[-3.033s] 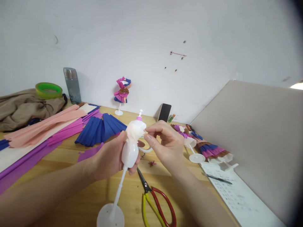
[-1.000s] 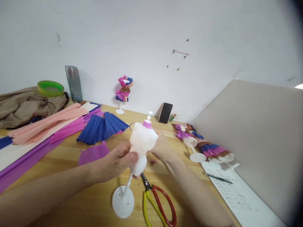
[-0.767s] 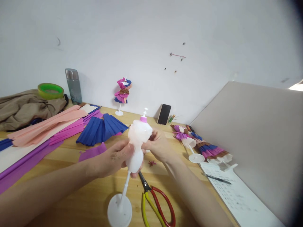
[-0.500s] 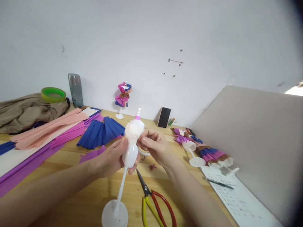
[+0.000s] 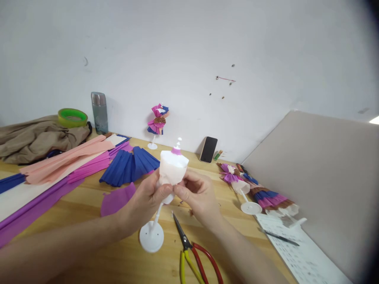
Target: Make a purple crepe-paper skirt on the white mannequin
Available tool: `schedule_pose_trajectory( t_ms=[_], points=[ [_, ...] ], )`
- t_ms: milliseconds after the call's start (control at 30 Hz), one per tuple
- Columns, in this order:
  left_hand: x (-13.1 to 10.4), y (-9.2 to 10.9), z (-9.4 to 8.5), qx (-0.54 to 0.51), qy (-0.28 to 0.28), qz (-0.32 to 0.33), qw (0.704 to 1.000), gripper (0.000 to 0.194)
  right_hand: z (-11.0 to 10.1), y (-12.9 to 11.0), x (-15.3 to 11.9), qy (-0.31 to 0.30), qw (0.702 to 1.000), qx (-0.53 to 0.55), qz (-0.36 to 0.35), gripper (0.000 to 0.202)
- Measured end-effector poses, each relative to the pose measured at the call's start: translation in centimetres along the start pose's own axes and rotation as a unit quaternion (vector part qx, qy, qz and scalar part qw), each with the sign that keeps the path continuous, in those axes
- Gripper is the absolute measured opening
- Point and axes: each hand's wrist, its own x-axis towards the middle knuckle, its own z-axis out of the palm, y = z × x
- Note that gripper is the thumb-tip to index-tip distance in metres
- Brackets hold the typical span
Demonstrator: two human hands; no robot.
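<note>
I see a person's left hand gripping a small white mannequin, its bust wrapped in pale paper, the right hand touching its waist. Nearer than the mannequin lie red-and-yellow-handled scissors; to its left, pleated blue paper; beyond it, a ruffle-dressed figure and, rightward, a propped phone.

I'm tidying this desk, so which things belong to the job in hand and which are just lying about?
Likely part of the job: held white mannequin, blue pleated paper, scissors.
Probably just lying about: phone, metal-topped flask, brown cloth.
</note>
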Motion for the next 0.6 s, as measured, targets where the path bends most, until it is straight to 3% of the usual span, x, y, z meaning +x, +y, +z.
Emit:
schedule_pose_trajectory(
  t_ms=[133,333,467,600],
  points=[
    [-0.6,1.0,0.2,0.033,-0.023,0.028,0.999,0.031,0.1,0.4,0.2,0.03,0.999,-0.002,-0.014,0.023],
    [-1.0,1.4,-0.4,-0.01,-0.064,-0.022,0.998,0.042,-1.0,2.2,1.1,0.031,0.999,0.014,-0.011,0.028],
    [-0.8,1.0,-0.4,-0.033,-0.015,-0.065,0.997,0.042,-1.3,3.3,1.9,0.042,0.995,0.09,0.029,0.034],
    [-0.5,0.8,-0.3,-0.051,0.047,-0.066,0.995,0.031,-1.2,3.6,2.4,0.068,0.988,0.132,0.05,0.038]
  ],
)
